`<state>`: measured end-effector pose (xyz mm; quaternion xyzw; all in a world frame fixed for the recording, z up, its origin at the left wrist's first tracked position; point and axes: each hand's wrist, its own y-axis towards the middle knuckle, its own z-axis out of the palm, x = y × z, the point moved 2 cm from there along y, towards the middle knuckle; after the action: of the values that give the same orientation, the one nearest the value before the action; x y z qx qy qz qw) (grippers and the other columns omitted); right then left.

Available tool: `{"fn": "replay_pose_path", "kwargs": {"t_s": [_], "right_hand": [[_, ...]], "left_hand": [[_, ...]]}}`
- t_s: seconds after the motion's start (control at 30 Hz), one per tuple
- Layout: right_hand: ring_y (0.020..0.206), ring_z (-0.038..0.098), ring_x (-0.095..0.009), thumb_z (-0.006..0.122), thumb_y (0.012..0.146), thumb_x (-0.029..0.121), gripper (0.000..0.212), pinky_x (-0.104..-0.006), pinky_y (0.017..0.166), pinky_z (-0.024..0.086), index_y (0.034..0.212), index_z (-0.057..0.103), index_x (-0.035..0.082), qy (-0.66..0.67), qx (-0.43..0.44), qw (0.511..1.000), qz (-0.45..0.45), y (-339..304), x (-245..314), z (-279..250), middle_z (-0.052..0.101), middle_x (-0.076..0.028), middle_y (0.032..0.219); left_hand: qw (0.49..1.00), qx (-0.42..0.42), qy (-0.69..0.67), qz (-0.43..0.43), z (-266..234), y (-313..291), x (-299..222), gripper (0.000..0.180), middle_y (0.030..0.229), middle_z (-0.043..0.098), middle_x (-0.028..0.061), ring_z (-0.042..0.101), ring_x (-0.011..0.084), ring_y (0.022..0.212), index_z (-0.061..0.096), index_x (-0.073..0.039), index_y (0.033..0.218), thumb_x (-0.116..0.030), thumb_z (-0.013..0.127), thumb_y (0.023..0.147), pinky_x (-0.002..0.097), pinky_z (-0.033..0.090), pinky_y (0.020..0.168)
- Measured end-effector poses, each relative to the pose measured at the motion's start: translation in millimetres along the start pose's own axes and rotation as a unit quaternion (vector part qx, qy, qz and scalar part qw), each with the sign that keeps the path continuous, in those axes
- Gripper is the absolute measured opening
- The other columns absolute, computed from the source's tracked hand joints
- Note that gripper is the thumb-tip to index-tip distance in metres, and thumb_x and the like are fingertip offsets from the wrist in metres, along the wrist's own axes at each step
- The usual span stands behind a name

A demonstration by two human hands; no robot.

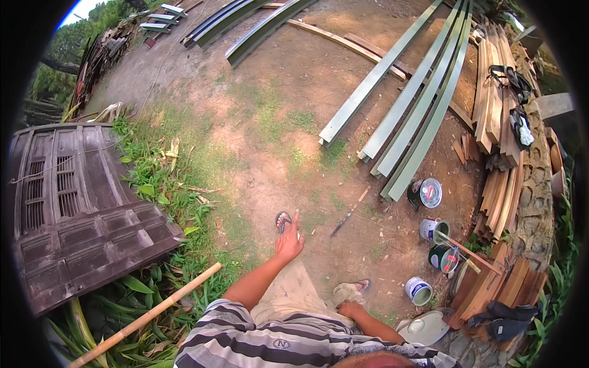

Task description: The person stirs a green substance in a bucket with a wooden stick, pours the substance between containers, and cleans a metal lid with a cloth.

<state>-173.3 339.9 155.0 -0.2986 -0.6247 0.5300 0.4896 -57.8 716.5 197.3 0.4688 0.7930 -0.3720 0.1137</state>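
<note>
My left hand [288, 243] is held out in front of my legs, its index finger stretched forward and nothing seen in its grasp. Beneath that finger is one of my sandalled feet [283, 221]. My right hand [351, 310] hangs low beside my trouser leg, above the other sandalled foot; its fingers are mostly hidden. On the dirt ahead of the hands lies a thin, dark-stained stick [350, 212]. Several paint cans stand to the right: a lidded can [431, 193], an open can [431, 229] with a stick across it, a dark can [443, 258] and a white-and-blue can [419, 291].
Long grey-green metal beams [392, 104] rest on timber battens [337, 42] ahead. Stacked boards [491, 104] line a stone wall [532, 202] at right. Left are a dark wooden panelled door [80, 184], a bamboo pole [150, 313] and plants. A pale lid [425, 328] lies near right.
</note>
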Motion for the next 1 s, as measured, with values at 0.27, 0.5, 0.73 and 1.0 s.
{"fn": "replay_pose_path", "kwargs": {"t_s": [0.27, 0.5, 0.73, 1.0], "right_hand": [[0.118, 0.07, -0.041, 0.06, 0.092, 0.033, 0.047, -0.0454, 0.105, 0.053, 0.132, 0.073, 0.013, 0.089, -0.315, 0.945, -0.017, 41, 193, -312, 0.074, -0.022, 0.124], [0.109, 0.073, -0.039, 0.064, 0.094, 0.033, 0.047, -0.0457, 0.096, 0.057, 0.133, 0.072, 0.009, 0.187, -0.424, 0.876, -0.136, 23, 338, -554, 0.075, -0.023, 0.119], [0.085, 0.077, -0.033, 0.069, 0.089, 0.031, 0.039, -0.0426, 0.074, 0.063, 0.116, 0.079, 0.006, 0.17, -0.258, 0.95, 0.029, 132, 399, -738, 0.079, -0.019, 0.102], [0.122, 0.067, -0.043, 0.055, 0.09, 0.026, 0.046, -0.0491, 0.106, 0.052, 0.126, 0.074, 0.004, 0.11, -0.416, 0.902, 0.025, 164, 580, -1082, 0.072, -0.027, 0.124]], "left_hand": [[0.95, -0.185, -0.12, -0.22, -300, 57, 251, 0.1, 0.113, 0.075, 0.0189, 0.072, 0.0423, 0.099, 0.009, -0.017, 0.17, -0.018, 0.07, 0.09, 0.0544, 0.055, 0.087], [0.838, -0.299, -0.208, -0.406, -433, 35, 392, 0.098, 0.104, 0.076, 0.0191, 0.072, 0.0408, 0.098, 0.012, -0.015, 0.17, -0.014, 0.069, 0.09, 0.0518, 0.053, 0.091], [0.739, -0.314, -0.252, -0.54, -437, 121, 526, 0.099, 0.156, 0.05, 0.0273, 0.053, 0.0445, 0.139, 0.021, -0.005, 0.167, -0.015, 0.076, 0.085, 0.0484, 0.043, 0.117], [0.637, -0.283, -0.458, -0.552, -655, 363, 518, 0.083, 0.145, 0.057, 0.0235, 0.066, 0.0334, 0.107, 0.029, -0.003, 0.165, -0.001, 0.068, 0.092, 0.0457, 0.05, 0.099]]}}
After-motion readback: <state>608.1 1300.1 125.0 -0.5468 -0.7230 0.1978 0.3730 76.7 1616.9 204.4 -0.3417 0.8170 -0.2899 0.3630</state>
